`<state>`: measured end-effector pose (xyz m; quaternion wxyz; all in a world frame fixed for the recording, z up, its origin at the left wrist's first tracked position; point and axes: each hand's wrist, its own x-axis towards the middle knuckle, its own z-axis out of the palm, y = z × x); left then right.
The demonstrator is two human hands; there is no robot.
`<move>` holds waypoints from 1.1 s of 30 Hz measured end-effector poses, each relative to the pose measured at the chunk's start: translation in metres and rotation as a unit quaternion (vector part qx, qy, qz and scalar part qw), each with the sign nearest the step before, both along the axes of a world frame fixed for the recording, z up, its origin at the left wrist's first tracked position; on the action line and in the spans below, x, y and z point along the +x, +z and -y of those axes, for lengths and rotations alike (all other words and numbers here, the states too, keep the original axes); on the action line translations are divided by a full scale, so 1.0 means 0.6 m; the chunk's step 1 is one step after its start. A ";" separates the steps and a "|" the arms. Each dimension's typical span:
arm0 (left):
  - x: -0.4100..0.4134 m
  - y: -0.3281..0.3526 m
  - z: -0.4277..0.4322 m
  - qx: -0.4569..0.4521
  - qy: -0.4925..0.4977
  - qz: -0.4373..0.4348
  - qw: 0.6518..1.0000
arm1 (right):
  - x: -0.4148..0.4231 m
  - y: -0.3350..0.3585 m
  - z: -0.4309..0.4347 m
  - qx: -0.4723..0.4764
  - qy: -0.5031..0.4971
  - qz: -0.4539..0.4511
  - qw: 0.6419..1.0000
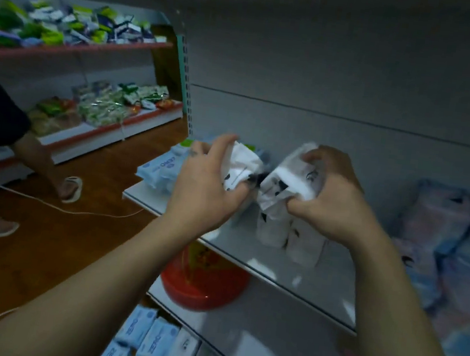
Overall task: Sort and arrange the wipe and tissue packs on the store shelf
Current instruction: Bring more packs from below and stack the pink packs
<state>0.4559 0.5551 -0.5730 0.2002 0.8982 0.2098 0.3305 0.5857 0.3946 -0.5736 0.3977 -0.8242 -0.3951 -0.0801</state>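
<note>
My left hand (206, 186) grips a white tissue pack with black marks (244, 164) above the grey shelf (318, 282). My right hand (332, 198) grips another white pack (290, 178) beside it, the two packs almost touching. Below them two more white packs (289, 234) stand on the shelf. Light blue wipe packs (161, 168) lie at the shelf's left end. Pink and blue tissue packs (456, 243) are piled at the right.
A red basin (202, 286) sits on the lower shelf, with blue and white packs (148, 341) below it. Another person's legs in white slippers (72, 187) stand at the left on the wooden floor, near a white cord (47, 205). Far shelves hold snack bags (68, 27).
</note>
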 end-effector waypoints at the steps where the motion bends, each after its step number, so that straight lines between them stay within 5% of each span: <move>1: 0.026 -0.003 0.003 -0.017 -0.008 0.007 1.000 | 0.023 -0.002 0.007 -0.012 -0.012 -0.012 1.000; 11: 0.253 -0.093 0.024 -0.091 -0.051 0.073 0.992 | 0.206 -0.074 0.025 0.066 -0.091 -0.022 0.993; 24: 0.322 -0.145 0.005 -0.168 -0.110 -0.040 0.979 | 0.224 -0.130 0.013 0.078 -0.171 -0.035 0.981; 28: 0.271 -0.137 -0.007 -0.110 -0.132 -0.096 0.980 | 0.166 -0.117 0.007 0.068 -0.187 0.040 0.979; 33: 0.153 -0.119 -0.004 0.046 -0.095 -0.104 0.989 | 0.045 -0.116 -0.021 0.031 -0.089 0.081 0.992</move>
